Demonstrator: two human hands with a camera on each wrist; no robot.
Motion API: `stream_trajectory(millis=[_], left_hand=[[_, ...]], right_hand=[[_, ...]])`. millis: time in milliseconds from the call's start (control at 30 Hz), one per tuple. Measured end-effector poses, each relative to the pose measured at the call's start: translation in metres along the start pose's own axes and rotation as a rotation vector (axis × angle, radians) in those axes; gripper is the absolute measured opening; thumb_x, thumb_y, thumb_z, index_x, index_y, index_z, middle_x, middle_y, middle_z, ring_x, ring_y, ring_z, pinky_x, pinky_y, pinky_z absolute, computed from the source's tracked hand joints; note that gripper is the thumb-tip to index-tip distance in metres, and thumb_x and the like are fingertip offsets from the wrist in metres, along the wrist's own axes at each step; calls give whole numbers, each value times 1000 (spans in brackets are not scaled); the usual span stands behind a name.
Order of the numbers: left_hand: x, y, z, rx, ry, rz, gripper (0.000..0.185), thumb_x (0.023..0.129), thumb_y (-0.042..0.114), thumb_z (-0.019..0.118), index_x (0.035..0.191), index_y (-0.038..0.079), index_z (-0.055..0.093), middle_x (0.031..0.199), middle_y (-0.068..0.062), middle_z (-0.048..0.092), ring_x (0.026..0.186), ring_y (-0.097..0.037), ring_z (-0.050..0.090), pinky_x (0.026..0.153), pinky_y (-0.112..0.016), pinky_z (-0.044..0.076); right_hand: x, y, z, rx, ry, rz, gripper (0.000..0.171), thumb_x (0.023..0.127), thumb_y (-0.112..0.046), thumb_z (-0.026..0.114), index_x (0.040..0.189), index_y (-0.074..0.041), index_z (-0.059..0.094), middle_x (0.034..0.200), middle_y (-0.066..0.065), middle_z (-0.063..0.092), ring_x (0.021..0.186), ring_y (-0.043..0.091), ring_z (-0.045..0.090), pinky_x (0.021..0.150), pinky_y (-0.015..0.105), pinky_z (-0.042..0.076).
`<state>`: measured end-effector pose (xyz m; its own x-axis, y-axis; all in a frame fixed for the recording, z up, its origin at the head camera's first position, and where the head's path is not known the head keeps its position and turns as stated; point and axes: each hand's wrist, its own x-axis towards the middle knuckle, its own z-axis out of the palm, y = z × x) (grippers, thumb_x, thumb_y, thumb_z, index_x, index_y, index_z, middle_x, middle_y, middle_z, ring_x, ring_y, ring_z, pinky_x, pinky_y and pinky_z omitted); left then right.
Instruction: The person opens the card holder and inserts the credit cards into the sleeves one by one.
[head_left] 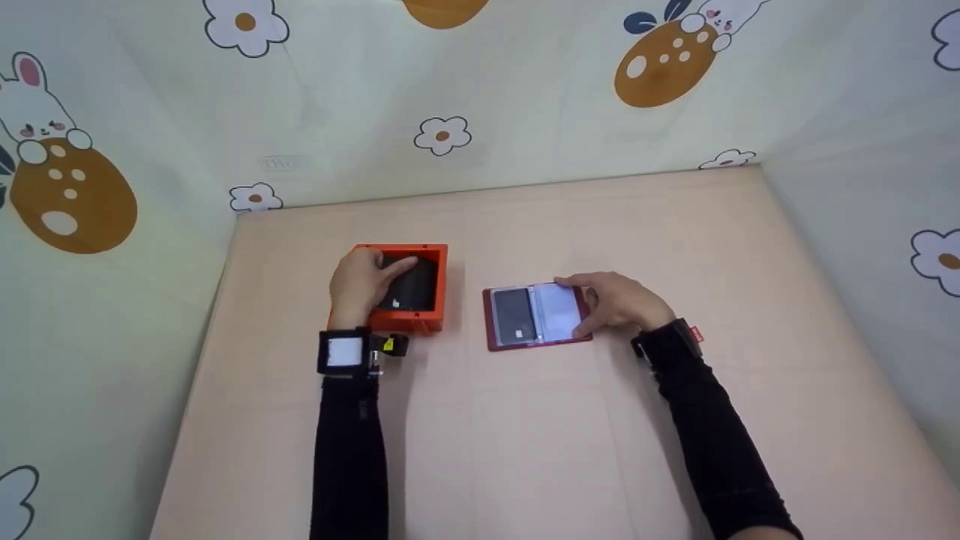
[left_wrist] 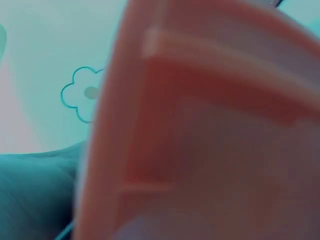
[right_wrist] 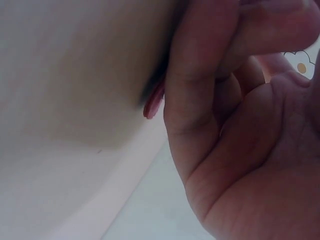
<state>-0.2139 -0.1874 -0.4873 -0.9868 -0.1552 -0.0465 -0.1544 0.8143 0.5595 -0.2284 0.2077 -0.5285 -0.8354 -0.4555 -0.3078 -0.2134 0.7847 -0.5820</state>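
Observation:
An orange box [head_left: 442,289] stands left of centre with black cards [head_left: 412,289] inside. My left hand [head_left: 358,281] reaches into it from the left, its thumb stretched over the cards. Its other fingers are mostly hidden, so whether it grips a card cannot be told. In the left wrist view the box wall [left_wrist: 120,125] is blurred and close. To the right, an open dark red card holder [head_left: 489,322] lies flat. A dark card [head_left: 514,315] sits in its left clear pocket; the right clear pocket [head_left: 556,311] looks pale. My right hand [head_left: 619,300] holds the holder's right side, fingers [right_wrist: 190,100] curled.
The pale table [head_left: 525,435] meets a patterned cloth wall [head_left: 510,82] at the back and sides. A strip of table separates the orange box from the card holder. Both wrists carry black bands, with a small black device [head_left: 394,345] beside the left one.

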Motion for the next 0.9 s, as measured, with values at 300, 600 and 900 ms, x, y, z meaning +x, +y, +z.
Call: stream_trajectory(millis=[300, 600, 900], left_hand=[[1, -4, -3, 69, 33, -23, 53, 95, 49, 71, 68, 10, 49, 61, 1, 39, 62, -18, 46, 59, -29, 34], [4, -1, -11, -117, 99, -27, 39, 104, 38, 63, 87, 2, 63, 76, -9, 55, 73, -23, 51, 65, -31, 41], [3, 8, -16, -248, 123, 6, 41, 106, 40, 58, 86, 4, 59, 76, -8, 57, 66, -20, 52, 59, -28, 43]], right_hand=[[0, 0, 0, -12, -5, -1, 93, 68, -26, 98, 151, -25, 55, 142, 15, 59, 121, 30, 52, 114, 53, 40], [0, 0, -1, 0, -7, -1, 93, 67, -25, 98, 151, -26, 56, 141, 15, 59, 120, 30, 51, 114, 53, 40], [0, 0, -1, -6, -6, 1, 92, 69, -25, 97, 151, -26, 56, 145, 15, 57, 123, 31, 51, 115, 53, 39]])
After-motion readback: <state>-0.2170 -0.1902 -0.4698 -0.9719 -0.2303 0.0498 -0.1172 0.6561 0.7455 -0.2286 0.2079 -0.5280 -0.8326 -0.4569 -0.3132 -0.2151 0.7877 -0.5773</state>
